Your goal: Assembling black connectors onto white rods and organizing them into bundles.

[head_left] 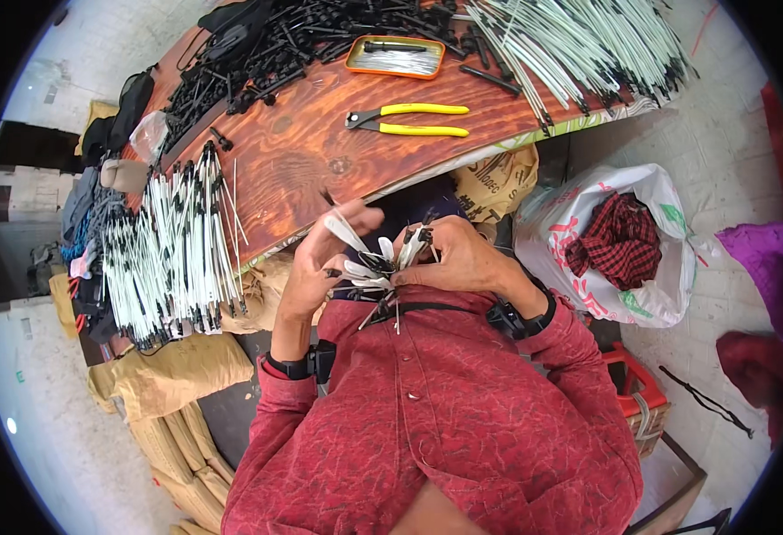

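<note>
Close to my shirt front, my right hand [465, 256] is closed around a bunch of thin white rods with black ends [375, 269], seen nearly end-on. The thumb presses along the near side of the bunch. My left hand [309, 263] is at the other side of the bunch, its fingers curved and its thumb apart from them. Some rod ends reach into the gap of that hand, but its fingers do not close on them. Fingertips of the left hand are slightly blurred. The lower ends of the rods are hidden below my hands.
On the wooden table [293, 169] lie yellow-handled pincers [409, 119], an orange-rimmed tin [440, 59] of thin pins, and a heap of black plastic parts [258, 67]. White rods [173, 259] line the left; more rods [588, 53] lie far right. A plastic bag [534, 227] holds checked cloth.
</note>
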